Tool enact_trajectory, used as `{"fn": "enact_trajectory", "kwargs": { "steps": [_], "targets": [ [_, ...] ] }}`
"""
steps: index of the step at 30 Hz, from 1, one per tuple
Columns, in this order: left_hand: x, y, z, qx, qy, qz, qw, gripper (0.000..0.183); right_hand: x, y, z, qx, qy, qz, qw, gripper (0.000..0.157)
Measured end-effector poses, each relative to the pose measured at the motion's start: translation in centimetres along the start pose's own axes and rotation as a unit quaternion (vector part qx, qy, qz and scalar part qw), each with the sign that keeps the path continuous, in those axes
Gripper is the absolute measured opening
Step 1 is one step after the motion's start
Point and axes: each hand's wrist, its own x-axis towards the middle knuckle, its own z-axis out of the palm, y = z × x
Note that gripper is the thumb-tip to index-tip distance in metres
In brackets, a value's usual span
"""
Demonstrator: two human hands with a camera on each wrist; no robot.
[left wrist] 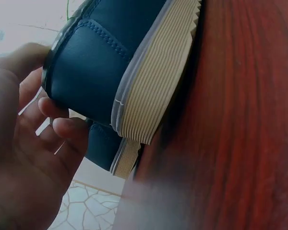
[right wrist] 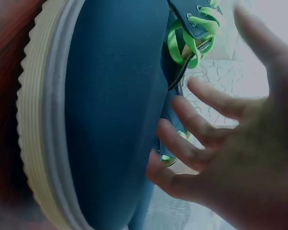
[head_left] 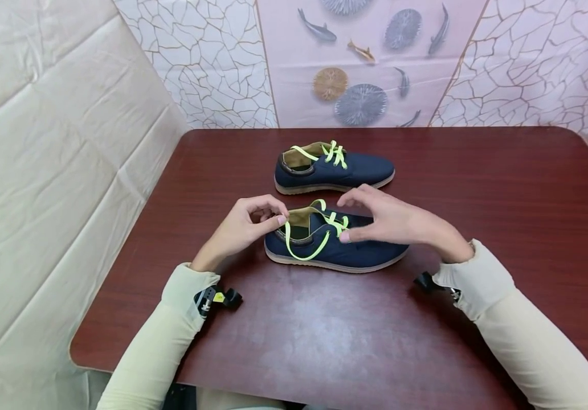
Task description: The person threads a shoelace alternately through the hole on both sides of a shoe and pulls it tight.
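A navy shoe with a tan sole [head_left: 345,256] lies nearer me on the table, its toe to the right. Its neon-yellow shoelace [head_left: 305,258] runs through the eyelets, with one length looping down over the side and up to the heel. There my left hand [head_left: 243,225] pinches the lace between thumb and forefinger. The left wrist view has that hand's fingers close by the heel [left wrist: 86,67]. Over the front of the shoe, my right hand [head_left: 393,217] holds nothing, thumb and fingers spread apart beside the laced eyelets [right wrist: 201,28].
A matching navy shoe [head_left: 368,168], also laced in yellow, stands just behind, pointing the same way. Both are on a dark red-brown wooden table [head_left: 304,336]. A patterned cloth [head_left: 299,102] hangs at the table's far edge, and pale sheeting [head_left: 58,171] covers the left side.
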Motion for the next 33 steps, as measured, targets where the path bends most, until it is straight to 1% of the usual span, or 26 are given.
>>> {"fn": "enact_trajectory", "kwargs": {
  "steps": [2, 4, 6, 8, 11, 13, 16, 18, 20, 22, 24, 26, 29, 31, 33],
  "targets": [
    [-0.1, 0.1, 0.1, 0.013, 0.018, 0.0, 0.9997, 0.007, 0.0, -0.1, 0.3, -0.033, -0.022, -0.012, 0.999, 0.078],
    [-0.1, 0.1, 0.1, 0.024, 0.04, 0.0, 0.9989, 0.008, -0.1, -0.3, 0.7, -0.062, -0.043, -0.015, 0.997, 0.09],
    [-0.1, 0.2, 0.1, 0.031, 0.07, -0.001, 0.9971, 0.01, -0.2, -0.5, 1.1, -0.087, -0.06, -0.009, 0.994, 0.1],
    [-0.1, 0.3, 0.2, 0.033, 0.104, 0.0, 0.994, 0.011, -0.2, -0.6, 1.3, -0.112, -0.074, 0.008, 0.991, 0.108],
    [0.2, 0.4, 0.2, 0.038, 0.162, 0.002, 0.9861, 0.011, -0.2, -0.7, 1.5, -0.149, -0.085, 0.029, 0.985, 0.115],
    [0.3, 0.3, 0.3, 0.045, 0.199, -0.007, 0.9789, 0.011, -0.2, -0.6, 1.6, -0.166, -0.085, 0.032, 0.982, 0.115],
    [0.4, -0.1, 0.3, 0.052, 0.24, -0.042, 0.9685, 0.012, -0.1, -0.5, 1.8, -0.174, -0.084, 0.022, 0.981, 0.115],
    [0.4, -0.5, 0.3, 0.055, 0.249, -0.073, 0.9641, 0.012, -0.1, -0.4, 2.0, -0.174, -0.085, 0.017, 0.981, 0.117],
    [0.4, -0.7, 0.3, 0.054, 0.245, -0.101, 0.9626, 0.01, -0.1, -0.3, 2.1, -0.18, -0.088, 0.015, 0.98, 0.118],
    [0.5, -0.9, 0.3, 0.05, 0.233, -0.123, 0.9634, 0.009, 0.0, -0.4, 2.1, -0.189, -0.089, 0.019, 0.978, 0.118],
    [0.5, -1.0, 0.3, 0.048, 0.21, -0.139, 0.9665, 0.009, 0.1, -0.4, 2.0, -0.197, -0.087, 0.022, 0.976, 0.117],
    [0.5, -1.1, 0.3, 0.054, 0.181, -0.154, 0.9698, 0.01, 0.2, -0.4, 2.1, -0.201, -0.082, 0.016, 0.976, 0.115],
    [0.4, -1.1, 0.3, 0.067, 0.137, -0.167, 0.9739, 0.018, 0.3, -0.2, 2.3, -0.201, -0.074, 0.003, 0.977, 0.111],
    [0.4, -1.1, 0.3, 0.071, 0.115, -0.168, 0.9764, 0.026, 0.2, -0.1, 2.4, -0.204, -0.069, -0.002, 0.976, 0.11],
    [0.5, -1.2, 0.2, 0.063, 0.099, -0.162, 0.9797, 0.032, 0.1, 0.0, 2.5, -0.212, -0.065, -0.004, 0.975, 0.109]
  ]
}}
